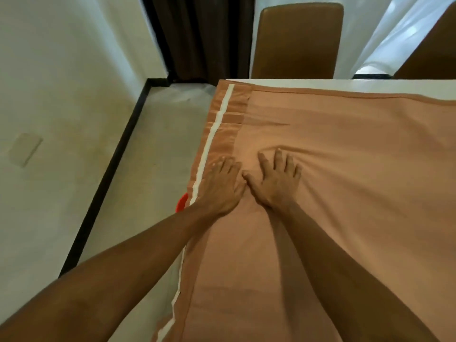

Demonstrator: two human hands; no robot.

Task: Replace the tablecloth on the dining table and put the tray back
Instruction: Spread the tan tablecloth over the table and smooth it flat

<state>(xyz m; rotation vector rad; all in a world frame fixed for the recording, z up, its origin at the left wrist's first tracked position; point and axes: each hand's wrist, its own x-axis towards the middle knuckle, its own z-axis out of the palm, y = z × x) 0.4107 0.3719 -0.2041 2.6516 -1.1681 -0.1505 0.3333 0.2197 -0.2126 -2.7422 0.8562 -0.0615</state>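
A peach cloth (345,193) lies spread over the white counter (370,86), covering nearly all of it; only a bare strip of the counter shows along the far edge. The cloth's left hem, marked by a white stripe (214,134), hangs over the counter's left side. Both hands rest palm-down on the cloth near that left edge, side by side with the thumbs touching or almost so. The left hand (222,186) lies just beside the stripe, its grip flat, fingers stretched forward and only slightly apart, holding nothing. The right hand (276,178) lies just to its right, its grip spread wide and pressed onto the fabric, pinching nothing. Soft creases fan out from under the right fingers (278,156) toward the far right, and pleat-like folds sit along the hem beyond the left hand. A small red thing (182,202) peeks out below the hanging hem, mostly hidden. A brown chair (296,40) stands at the counter's far side, with a dark curtain (197,33) to its left.
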